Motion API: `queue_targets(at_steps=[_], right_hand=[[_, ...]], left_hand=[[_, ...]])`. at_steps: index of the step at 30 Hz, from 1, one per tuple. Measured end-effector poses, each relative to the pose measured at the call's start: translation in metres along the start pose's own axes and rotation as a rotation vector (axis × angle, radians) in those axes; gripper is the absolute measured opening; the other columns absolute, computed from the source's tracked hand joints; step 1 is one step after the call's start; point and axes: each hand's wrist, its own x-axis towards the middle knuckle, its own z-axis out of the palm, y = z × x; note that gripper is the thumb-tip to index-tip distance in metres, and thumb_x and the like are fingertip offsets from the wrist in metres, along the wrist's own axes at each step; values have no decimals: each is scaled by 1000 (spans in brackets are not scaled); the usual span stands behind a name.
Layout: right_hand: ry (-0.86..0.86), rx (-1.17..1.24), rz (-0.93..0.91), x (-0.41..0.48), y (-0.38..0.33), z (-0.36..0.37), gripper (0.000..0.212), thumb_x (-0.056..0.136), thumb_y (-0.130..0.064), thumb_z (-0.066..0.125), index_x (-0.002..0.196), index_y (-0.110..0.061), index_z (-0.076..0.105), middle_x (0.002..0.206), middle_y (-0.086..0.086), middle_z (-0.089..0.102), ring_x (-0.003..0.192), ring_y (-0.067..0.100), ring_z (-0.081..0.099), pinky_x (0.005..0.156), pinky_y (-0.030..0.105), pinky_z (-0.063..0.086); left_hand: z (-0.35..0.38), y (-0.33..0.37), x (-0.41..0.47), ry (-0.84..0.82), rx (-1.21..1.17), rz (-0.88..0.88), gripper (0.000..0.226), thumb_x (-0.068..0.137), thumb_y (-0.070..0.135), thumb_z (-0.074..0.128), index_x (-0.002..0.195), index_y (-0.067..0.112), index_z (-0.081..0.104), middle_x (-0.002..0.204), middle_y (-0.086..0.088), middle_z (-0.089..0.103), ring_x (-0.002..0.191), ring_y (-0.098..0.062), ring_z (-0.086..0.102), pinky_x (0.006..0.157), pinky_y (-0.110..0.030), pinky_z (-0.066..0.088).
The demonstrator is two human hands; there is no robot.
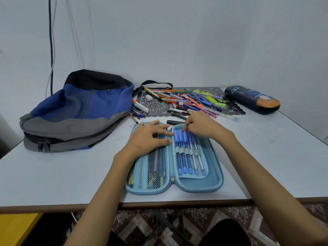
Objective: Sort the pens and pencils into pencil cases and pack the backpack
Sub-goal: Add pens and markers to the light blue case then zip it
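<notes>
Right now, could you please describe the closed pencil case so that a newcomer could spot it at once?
From the blue and grey backpack on the left, look right past the dark lace mat strewn with pens. At its right edge lies the closed pencil case, dark navy with an orange end, unlike the open light blue case.

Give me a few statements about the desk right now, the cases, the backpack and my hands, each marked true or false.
1. The light blue pencil case lies open on the table. True.
2. The backpack lies right of that case. False: it lies to its left.
3. The left hand rests flat on the mesh pocket. True.
4. The dark pencil case is open. False: it is closed, far right.
5. The right hand pinches at the tops of the blue pens. True.
</notes>
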Motion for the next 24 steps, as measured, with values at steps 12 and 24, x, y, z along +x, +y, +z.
queue_targets(at_steps=[12, 24], right_hand=[[-17, 104, 1, 1, 10, 4, 38, 90, 4, 41, 103, -10, 74, 104, 4, 70, 95, 18, 62, 87, 30, 50], [118, -9, -67, 3, 25, 15, 22, 98, -22, 51, 101, -10, 69, 75, -6, 56, 66, 6, 48, 55, 20, 33]], left_hand=[[1, 1, 0, -3, 16, -6, 30, 81, 45, 72, 111, 44, 68, 143, 19, 48, 142, -3, 26, 119, -44, 4], [0, 2, -1, -20, 40, 3, 45, 71, 59, 57, 113, 46, 66, 144, 19, 47, 143, -5, 26, 119, -47, 7]])
